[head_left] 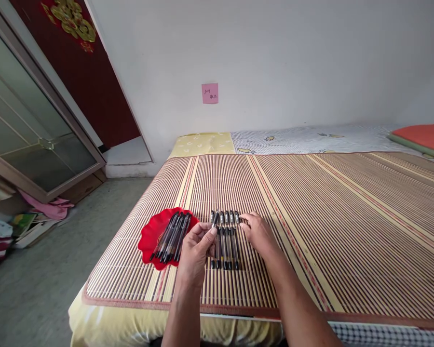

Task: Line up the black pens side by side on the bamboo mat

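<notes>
- Nearest: two bare forearms reaching in from the bottom edge over the bed's yellow front corner.
- Left hand raised just above the bamboo mat, fingers pinched shut on the black pen, held by its upper end at the left edge of the row.
- Right hand flat on the mat, fingers spread and loose, gripping nothing, fingertips touching the right side of the row of pens.
- Between both hands: row of pens lying side by side, parallel, tips toward the viewer, caps away.
- Just left of the left hand: red plate with scalloped rim, holding a heap of black pens lying slantwise.
- Farther back: yellow sheet and checked cloth at the mat's far end, orange cushion at right.
- On the wall: pink note.
- Far left: glass door, clutter on the floor.
</notes>
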Demonstrator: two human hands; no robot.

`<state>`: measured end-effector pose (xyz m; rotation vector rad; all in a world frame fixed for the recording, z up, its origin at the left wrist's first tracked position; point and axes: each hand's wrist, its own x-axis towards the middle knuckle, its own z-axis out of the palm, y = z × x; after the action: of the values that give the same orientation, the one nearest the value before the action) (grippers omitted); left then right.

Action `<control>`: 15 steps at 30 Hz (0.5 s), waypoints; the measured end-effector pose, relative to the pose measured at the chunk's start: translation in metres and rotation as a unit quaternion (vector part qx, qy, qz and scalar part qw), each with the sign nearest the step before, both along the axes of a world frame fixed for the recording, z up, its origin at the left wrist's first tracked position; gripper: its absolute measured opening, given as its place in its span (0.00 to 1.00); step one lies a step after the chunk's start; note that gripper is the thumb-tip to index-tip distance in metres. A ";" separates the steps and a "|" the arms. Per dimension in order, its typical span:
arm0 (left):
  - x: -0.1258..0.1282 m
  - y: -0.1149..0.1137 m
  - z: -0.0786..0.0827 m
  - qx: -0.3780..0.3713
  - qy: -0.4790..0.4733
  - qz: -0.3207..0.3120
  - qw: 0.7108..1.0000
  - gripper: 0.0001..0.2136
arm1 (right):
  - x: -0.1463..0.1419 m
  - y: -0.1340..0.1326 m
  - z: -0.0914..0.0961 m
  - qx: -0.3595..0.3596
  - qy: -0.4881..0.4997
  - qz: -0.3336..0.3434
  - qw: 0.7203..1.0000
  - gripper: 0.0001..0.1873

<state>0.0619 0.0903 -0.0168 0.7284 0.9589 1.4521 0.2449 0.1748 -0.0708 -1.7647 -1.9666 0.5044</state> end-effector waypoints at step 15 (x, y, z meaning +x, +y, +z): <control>0.005 0.000 -0.008 0.019 0.041 -0.004 0.999 0.18 | 0.000 -0.002 0.007 0.030 0.062 0.001 0.998 0.17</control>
<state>0.0667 0.0903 -0.0246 0.8239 0.9928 1.4456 0.2447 0.1730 -0.0641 -1.6551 -1.8777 0.5376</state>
